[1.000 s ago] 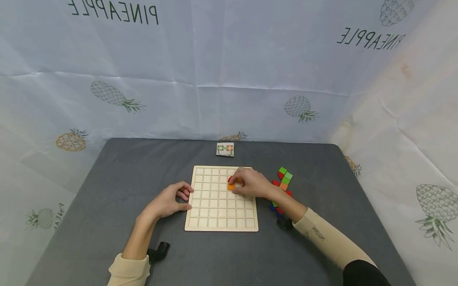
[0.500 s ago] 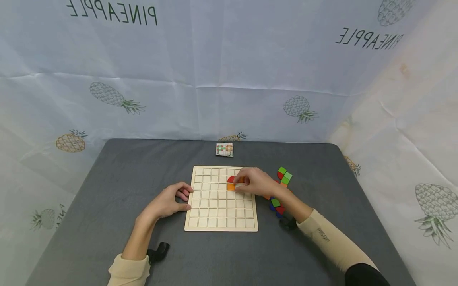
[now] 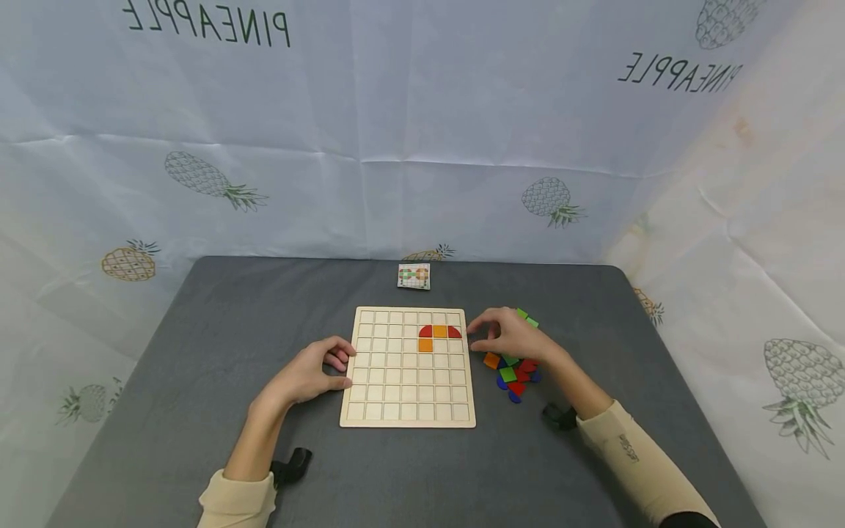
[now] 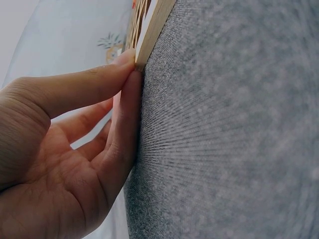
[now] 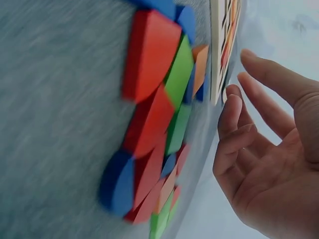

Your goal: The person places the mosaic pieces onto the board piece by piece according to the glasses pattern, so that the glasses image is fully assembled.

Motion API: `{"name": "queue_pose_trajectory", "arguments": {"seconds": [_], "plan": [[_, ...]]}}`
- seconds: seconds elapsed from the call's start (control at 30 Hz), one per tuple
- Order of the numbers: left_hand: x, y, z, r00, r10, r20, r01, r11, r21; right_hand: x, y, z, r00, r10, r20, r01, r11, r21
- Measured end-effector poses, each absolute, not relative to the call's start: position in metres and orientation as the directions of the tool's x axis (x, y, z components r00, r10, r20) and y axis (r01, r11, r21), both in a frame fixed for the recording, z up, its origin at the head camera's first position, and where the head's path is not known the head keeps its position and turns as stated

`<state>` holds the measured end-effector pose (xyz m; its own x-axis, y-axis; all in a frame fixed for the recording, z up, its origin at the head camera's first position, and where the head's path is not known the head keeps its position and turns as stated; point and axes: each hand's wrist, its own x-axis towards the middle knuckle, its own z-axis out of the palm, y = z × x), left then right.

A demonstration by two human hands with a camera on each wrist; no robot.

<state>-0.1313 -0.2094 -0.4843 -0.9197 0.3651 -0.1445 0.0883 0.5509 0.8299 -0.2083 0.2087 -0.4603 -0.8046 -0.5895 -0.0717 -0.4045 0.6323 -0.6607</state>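
A pale wooden grid board [image 3: 399,396] lies on the table. Set in its upper right cells are a red rounded piece [image 3: 425,332], an orange square [image 3: 440,331], a red quarter-round piece [image 3: 454,332] and another orange square [image 3: 425,345]. My left hand [image 3: 306,372] rests against the board's left edge, thumb and fingertips touching it at separate spots; the left wrist view shows the thumb [image 4: 94,87] at the edge. Just off the board's right side, my right hand [image 3: 511,336] hovers with relaxed fingers and nothing between them. Below it lie loose colored blocks, partly hidden in the head view.
In the right wrist view the loose pile includes red blocks [image 5: 149,55], green blocks [image 5: 178,74] and a blue rounded block [image 5: 117,184]. A small pattern card [image 3: 414,276] lies behind the board. A pineapple-print cloth [image 3: 389,198] hangs beyond the grey table [image 3: 297,293].
My right hand has let go of the red quarter-round piece on the board and moved right, over the loose blocks. My left hand keeps its place at the board's edge.
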Motion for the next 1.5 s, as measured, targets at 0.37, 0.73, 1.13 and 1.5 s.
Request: {"name": "queue_pose_trajectory", "arguments": {"seconds": [0.37,0.73,1.13,1.5], "plan": [[-0.130,-0.209,-0.483,-0.919,0.362,-0.154,0.077,0.551,0.831,-0.207,0.244,-0.461,-0.854,-0.511,-0.100,-0.325,0.674,-0.663],[-0.131,-0.208,-0.482,-0.918,0.366,-0.152,0.083,0.552,0.830,-0.213,0.266,-0.468,-0.865,-0.482,-0.138,-0.300,0.719,-0.627],[-0.130,-0.208,-0.481,-0.921,0.357,-0.156,0.074,0.554,0.830,-0.220,0.276,-0.471,-0.834,-0.531,-0.152,-0.329,0.700,-0.634],[-0.130,-0.208,-0.482,-0.923,0.351,-0.159,0.069,0.556,0.828,-0.216,0.265,-0.468,-0.837,-0.542,-0.075,-0.384,0.679,-0.626]]}}
